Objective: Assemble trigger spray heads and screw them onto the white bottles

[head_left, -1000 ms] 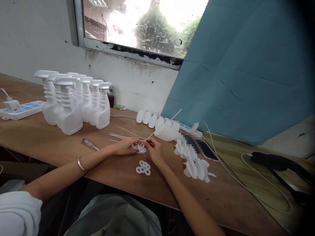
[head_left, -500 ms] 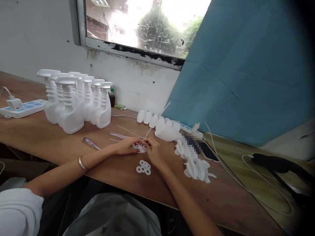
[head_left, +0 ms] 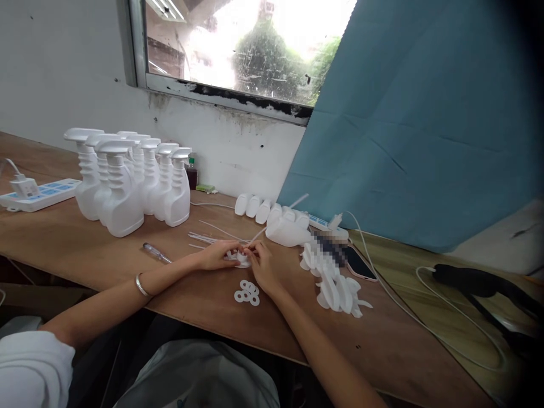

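Note:
My left hand [head_left: 217,255] is closed around a white plastic sprayer part [head_left: 241,259] just above the table, its fingers covering much of it. Against the same part my right hand [head_left: 262,262] pinches with thumb and fingers, at the near end of a thin white tube [head_left: 262,233]. The tube slants away to the upper right from the fingertips, toward the white caps. Just in front of the hands lie several flat white ring washers [head_left: 246,293]. Behind my left hand are several loose thin white tubes [head_left: 202,238].
Several white spray bottles [head_left: 123,209] stand at the left, near a screwdriver [head_left: 156,253] and a power strip [head_left: 45,195]. White caps [head_left: 263,212], a lying white bottle [head_left: 287,232], a pile of white trigger parts [head_left: 335,289] and a phone [head_left: 360,264] occupy the right.
The tube's far end has swung lower and to the right. Both hands stay together on the white sprayer part. The camera view has shifted slightly.

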The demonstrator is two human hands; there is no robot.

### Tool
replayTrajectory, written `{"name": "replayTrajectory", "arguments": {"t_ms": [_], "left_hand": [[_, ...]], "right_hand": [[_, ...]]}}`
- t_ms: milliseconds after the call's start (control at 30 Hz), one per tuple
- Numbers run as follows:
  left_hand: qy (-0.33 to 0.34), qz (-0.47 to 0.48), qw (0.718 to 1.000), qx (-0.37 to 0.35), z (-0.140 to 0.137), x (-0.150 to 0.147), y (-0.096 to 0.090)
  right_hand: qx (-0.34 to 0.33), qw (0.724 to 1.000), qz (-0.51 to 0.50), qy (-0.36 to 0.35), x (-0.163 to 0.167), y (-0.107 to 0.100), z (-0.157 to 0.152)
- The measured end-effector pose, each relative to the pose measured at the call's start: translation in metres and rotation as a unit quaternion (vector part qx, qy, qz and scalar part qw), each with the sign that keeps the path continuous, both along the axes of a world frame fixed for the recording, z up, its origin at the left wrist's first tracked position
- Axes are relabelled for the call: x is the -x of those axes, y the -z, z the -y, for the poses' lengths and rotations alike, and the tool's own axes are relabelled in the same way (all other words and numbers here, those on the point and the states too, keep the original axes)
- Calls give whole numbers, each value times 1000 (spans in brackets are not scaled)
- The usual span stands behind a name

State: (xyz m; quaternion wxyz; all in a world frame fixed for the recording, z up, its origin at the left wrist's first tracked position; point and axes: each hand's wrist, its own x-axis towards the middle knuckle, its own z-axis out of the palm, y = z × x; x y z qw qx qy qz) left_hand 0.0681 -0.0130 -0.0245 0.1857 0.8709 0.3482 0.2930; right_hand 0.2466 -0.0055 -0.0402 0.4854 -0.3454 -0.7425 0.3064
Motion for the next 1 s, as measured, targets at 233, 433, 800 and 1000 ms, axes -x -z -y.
{"name": "replayTrajectory", "arguments": {"t_ms": [233, 433, 800, 1000], "left_hand": [[-41, 66, 997, -6, -4, 0, 6], [-50, 93, 994, -2, -4, -3, 10], [-156, -29, 985, -67, -88, 0, -22], [-298, -70, 949, -68, -157, -17, -40]], "right_hand": [[166, 976, -109, -84, 4, 17, -15], [254, 943, -189, -107, 5, 10, -12], [297, 875, -379, 43, -5, 11, -26], [298, 866, -397, 60, -4, 10, -25]]}}
